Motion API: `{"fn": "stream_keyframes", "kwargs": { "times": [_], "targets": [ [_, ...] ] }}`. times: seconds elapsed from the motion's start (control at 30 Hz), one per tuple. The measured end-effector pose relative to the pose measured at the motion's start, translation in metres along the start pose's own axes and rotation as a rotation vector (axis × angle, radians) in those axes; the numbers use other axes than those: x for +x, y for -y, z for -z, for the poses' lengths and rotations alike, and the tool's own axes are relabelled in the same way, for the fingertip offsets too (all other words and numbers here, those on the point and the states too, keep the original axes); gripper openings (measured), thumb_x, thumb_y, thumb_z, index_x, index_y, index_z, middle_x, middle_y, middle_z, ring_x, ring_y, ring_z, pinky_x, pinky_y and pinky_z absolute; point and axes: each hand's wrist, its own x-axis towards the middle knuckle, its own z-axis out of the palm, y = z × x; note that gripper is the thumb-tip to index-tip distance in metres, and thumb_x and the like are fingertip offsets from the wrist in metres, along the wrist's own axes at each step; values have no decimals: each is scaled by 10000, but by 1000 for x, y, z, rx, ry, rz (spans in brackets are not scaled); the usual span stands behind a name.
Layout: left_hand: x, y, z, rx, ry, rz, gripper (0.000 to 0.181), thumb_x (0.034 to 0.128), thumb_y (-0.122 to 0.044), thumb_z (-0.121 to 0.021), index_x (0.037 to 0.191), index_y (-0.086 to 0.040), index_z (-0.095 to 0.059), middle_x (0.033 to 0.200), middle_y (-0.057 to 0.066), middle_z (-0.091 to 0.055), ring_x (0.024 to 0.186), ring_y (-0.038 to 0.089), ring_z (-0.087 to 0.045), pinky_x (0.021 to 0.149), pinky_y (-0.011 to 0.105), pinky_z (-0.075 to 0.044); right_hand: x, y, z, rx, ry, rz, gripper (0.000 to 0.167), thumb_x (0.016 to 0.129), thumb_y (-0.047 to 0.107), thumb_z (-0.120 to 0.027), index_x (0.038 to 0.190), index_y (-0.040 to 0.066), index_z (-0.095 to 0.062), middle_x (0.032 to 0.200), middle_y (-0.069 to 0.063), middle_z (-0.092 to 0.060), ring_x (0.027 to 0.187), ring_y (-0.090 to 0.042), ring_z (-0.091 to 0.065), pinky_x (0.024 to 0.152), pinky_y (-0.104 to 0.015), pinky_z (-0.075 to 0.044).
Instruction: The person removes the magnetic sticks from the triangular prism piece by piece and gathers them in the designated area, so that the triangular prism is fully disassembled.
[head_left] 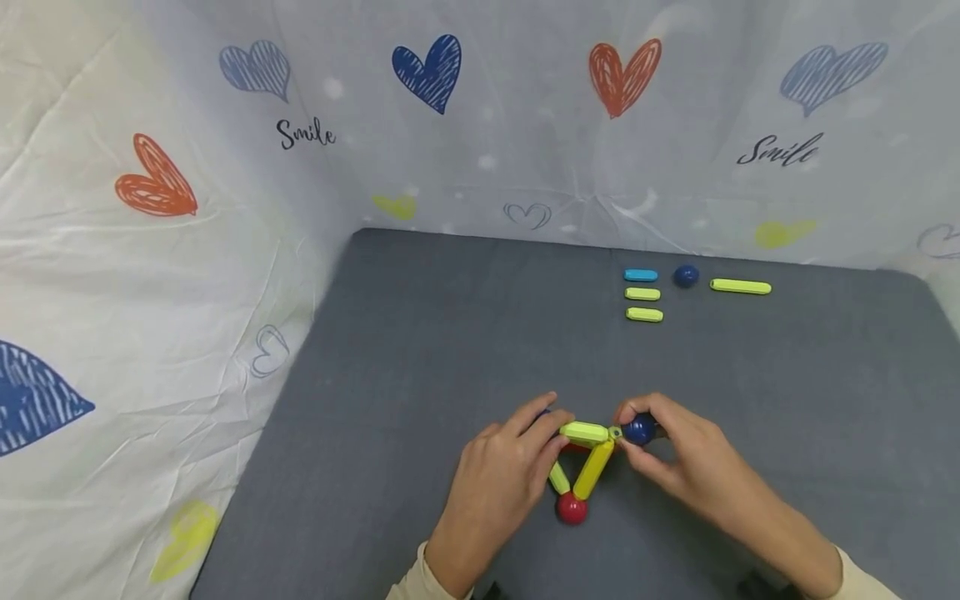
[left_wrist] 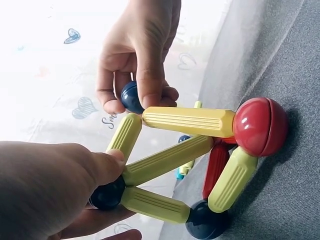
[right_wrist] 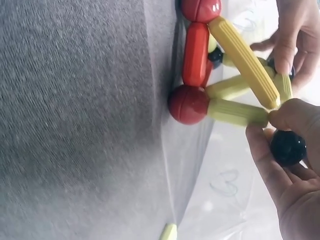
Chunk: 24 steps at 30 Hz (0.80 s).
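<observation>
A frame of rods and balls stands on the grey cloth between the two hands. It has a yellow rod (head_left: 595,471), light green rods (left_wrist: 167,159), red rods (right_wrist: 196,55), red balls (head_left: 572,508) and dark blue balls (left_wrist: 206,220). My left hand (head_left: 498,471) grips the upper corner, thumb on a light green rod (head_left: 585,432) and fingers about a dark blue ball (left_wrist: 107,194). With thumb and fingers, my right hand (head_left: 705,462) holds another dark blue ball (head_left: 639,429) at the ends of the yellow and light green rods. Some lower joints are hidden in the head view.
Toward the back of the table (head_left: 450,333) lie a short blue rod (head_left: 641,275), two short light green rods (head_left: 642,294), a dark blue ball (head_left: 686,276) and a longer light green rod (head_left: 741,287). A white cloth (head_left: 525,150) with printed hearts hangs behind and left.
</observation>
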Motion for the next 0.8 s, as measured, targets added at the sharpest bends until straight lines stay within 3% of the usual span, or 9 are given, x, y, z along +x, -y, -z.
{"fn": "stream_keyframes", "kwargs": {
  "times": [0.2,0.37,0.6,0.8],
  "targets": [
    [0,-1,0,-3,1,-3,267,991,-272,-784,1255,-247,-753,1403,1,-679,738,159,-716,703,315,-601,6,-4,14,-56,20,-94,610,756,-65,-920,1238,62,-569,1103,26,-725,951,-90,-742,836,-84,-528],
    [-1,-1,0,0,-5,-5,257,1002,-284,-769,1257,-250,-752,1402,2,-679,727,164,-708,701,324,-599,15,-20,31,-70,31,-179,505,823,42,-908,1223,136,-614,1070,51,-757,940,-111,-771,825,-84,-531],
    [0,0,0,-11,-12,-4,284,986,-263,-790,1267,-254,-747,1412,-3,-671,700,157,-685,689,311,-590,31,-65,46,-199,46,-224,416,868,189,-898,1225,136,-691,1022,18,-720,874,-199,-758,750,-442,-629],
    [-1,0,0,-19,-17,-9,279,993,-273,-781,1269,-257,-745,1400,1,-676,686,152,-674,684,315,-587,40,-114,47,-270,63,-286,413,915,219,-865,1255,58,-695,1074,-85,-703,879,-251,-695,762,-516,-593]
  ]
}}
